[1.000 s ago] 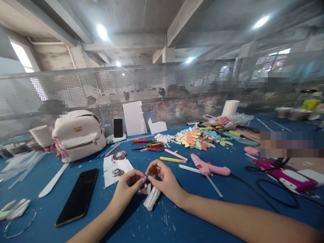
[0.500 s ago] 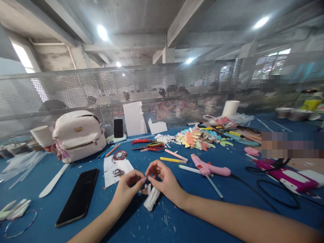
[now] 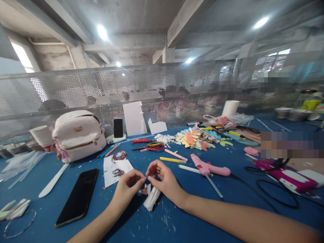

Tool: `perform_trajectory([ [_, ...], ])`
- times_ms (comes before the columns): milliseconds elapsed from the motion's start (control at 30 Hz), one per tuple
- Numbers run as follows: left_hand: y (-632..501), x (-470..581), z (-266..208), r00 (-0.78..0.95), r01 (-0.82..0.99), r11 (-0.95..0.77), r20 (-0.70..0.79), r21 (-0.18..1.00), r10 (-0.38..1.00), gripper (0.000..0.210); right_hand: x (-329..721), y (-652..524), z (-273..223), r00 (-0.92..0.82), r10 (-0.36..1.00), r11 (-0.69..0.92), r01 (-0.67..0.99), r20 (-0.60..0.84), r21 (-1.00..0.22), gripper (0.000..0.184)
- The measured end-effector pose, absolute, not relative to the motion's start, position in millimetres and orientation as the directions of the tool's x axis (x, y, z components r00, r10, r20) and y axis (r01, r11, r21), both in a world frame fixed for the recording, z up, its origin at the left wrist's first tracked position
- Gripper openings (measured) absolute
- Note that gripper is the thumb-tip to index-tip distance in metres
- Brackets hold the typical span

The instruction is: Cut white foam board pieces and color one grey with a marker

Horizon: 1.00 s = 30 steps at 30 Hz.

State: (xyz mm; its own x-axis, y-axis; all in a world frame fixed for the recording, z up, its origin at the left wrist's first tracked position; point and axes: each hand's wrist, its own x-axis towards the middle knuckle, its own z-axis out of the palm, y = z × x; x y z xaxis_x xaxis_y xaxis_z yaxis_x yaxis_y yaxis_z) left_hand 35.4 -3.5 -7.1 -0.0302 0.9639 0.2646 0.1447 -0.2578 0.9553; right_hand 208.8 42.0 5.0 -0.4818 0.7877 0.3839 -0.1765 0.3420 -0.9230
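Note:
My left hand (image 3: 128, 185) and my right hand (image 3: 163, 177) meet fingertip to fingertip at the middle of the blue table. Thumb and forefinger of each are pinched together on something tiny and dark that I cannot make out. Just below the fingers is a small white paper piece (image 3: 152, 198) with a brownish strip along it; whether a hand touches it is unclear. Left of my hands lies a white paper sheet (image 3: 108, 173) bearing a heap of small dark bits (image 3: 118, 172). A round red-rimmed dish (image 3: 119, 155) of similar bits rests at its top edge.
A black phone (image 3: 78, 197) lies at left, near a white backpack (image 3: 79, 135). Red-handled pliers (image 3: 141, 141), scissors (image 3: 155, 146) and a pile of coloured paper cutouts (image 3: 193, 137) lie beyond my hands. To the right are a pink glue gun (image 3: 209, 168) and its black cord (image 3: 253, 194).
Almost nothing differs. Both hands keep the same pinch in the same place, and the objects on the table lie as before.

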Motion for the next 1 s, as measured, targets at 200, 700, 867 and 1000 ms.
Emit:
perform_trajectory([
  [200, -4.4, 35.4, -7.0, -0.032, 0.152, -0.266, 0.274, 0.952, 0.961, 0.030, 209.4, 42.0, 6.2, -0.479, 0.790, 0.343, -0.172, 0.382, -0.924, 0.017],
  [700, -6.9, 36.9, -1.1, -0.046, 0.169, -0.260, 0.271, 0.951, 0.961, 0.031, 210.7, 39.1, 9.5, -0.490, 0.785, 0.350, -0.156, 0.380, -0.924, 0.019],
  [867, -7.6, 37.5, -1.5, -0.038, 0.156, -0.260, 0.269, 0.953, 0.962, 0.032, 209.6, 38.8, 8.0, -0.488, 0.786, 0.355, -0.146, 0.380, -0.923, 0.023],
  [1000, -7.1, 37.7, -2.0, -0.033, 0.138, -0.257, 0.263, 0.957, 0.964, 0.033, 208.7, 39.4, 7.0, -0.484, 0.793, 0.345, -0.146, 0.371, -0.927, 0.022],
])
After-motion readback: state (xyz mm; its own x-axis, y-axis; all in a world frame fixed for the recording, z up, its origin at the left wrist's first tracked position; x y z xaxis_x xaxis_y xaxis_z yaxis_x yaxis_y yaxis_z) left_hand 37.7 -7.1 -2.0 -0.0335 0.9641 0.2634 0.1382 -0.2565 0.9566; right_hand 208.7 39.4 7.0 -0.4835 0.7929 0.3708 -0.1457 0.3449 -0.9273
